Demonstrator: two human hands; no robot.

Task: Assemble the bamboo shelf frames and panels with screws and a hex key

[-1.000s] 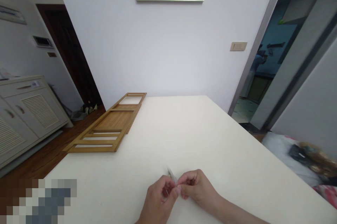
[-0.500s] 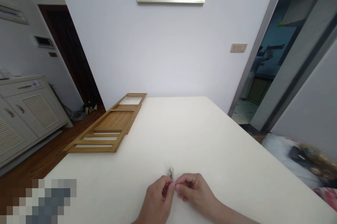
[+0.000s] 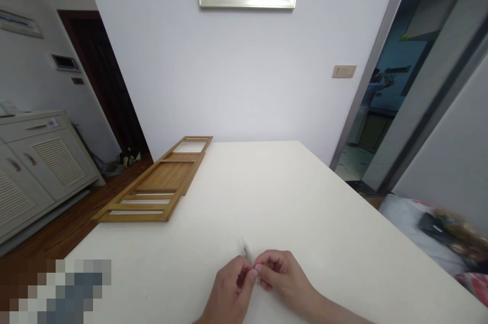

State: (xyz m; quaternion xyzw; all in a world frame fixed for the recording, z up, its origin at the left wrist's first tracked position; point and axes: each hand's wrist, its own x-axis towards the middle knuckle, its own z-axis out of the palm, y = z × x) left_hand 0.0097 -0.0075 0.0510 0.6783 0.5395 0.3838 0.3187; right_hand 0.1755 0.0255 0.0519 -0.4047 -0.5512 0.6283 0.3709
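Where fingertips meet above near edge of white table (image 3: 290, 197): left hand (image 3: 229, 291) and right hand (image 3: 284, 278), both pinched shut on one small clear packet (image 3: 246, 251), contents too small to tell. Bamboo slatted rack (image 3: 158, 182) flat at table's far left edge, well apart from hands.

Both hands are bare: the left hand (image 3: 229, 291) and the right hand (image 3: 282, 276) show no gloves, rings or watch. The forearms are bare as well, no sleeve in view. Fingers (image 3: 249, 274) have short, plain nails.
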